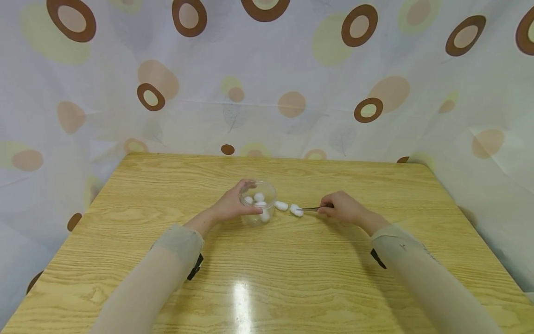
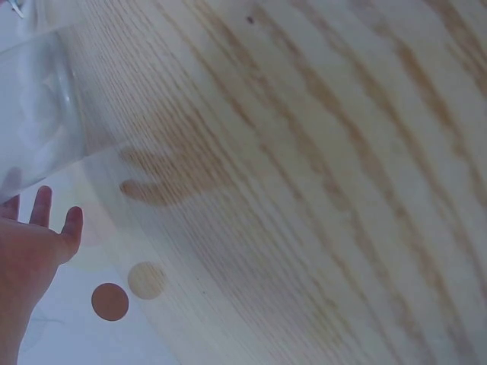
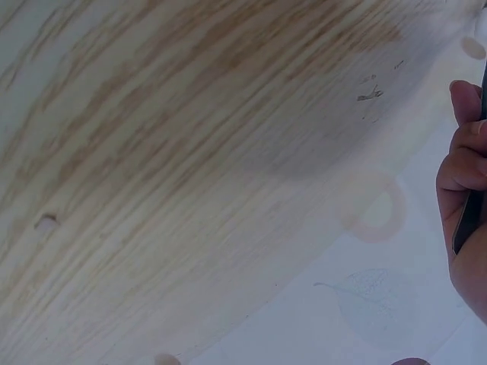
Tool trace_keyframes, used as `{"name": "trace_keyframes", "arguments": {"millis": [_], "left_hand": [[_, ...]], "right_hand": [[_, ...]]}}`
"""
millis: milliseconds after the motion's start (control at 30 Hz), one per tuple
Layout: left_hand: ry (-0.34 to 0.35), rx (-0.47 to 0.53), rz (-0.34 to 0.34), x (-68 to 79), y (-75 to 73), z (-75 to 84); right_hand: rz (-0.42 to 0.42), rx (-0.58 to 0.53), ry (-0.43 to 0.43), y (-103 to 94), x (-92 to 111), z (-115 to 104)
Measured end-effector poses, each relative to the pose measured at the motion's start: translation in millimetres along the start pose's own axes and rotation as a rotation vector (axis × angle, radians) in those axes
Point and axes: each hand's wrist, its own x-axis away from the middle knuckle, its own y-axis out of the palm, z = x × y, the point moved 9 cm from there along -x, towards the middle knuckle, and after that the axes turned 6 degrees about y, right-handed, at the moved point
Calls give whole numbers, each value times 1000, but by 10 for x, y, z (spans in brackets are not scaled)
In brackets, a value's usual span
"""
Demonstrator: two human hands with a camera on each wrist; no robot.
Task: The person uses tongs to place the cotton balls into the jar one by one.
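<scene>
In the head view my left hand grips a clear round container from its left side, thumb across the near wall. Inside it lie several white cotton balls. Just right of the container sits one cotton ball, and beside that another cotton ball. Dark slim tweezers are pinched in my right hand, their tips at the farther-right cotton ball; whether they squeeze it is too small to tell. The right wrist view shows the tweezers' dark end lying across my palm.
Both hands are over a wood-grain table with a bright reflection near its front. A patterned white curtain hangs behind the table and along both sides.
</scene>
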Motion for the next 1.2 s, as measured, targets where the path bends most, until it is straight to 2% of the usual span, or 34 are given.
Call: {"name": "trace_keyframes", "arguments": {"millis": [400,667,900,1200], "left_hand": [[-6,-4,-3,-2,-3,10],[13,-18,0,-2,0,24],[-15,3,-4,1,2,-1],[-14,-1,-9,-2,3,0]], "right_hand": [[41,-25,14,-112,58,71],[55,-35,12,-205,88,54],[92,-27,-11,-304,89,15],[99,-45,-17,-381,84,-21]]}}
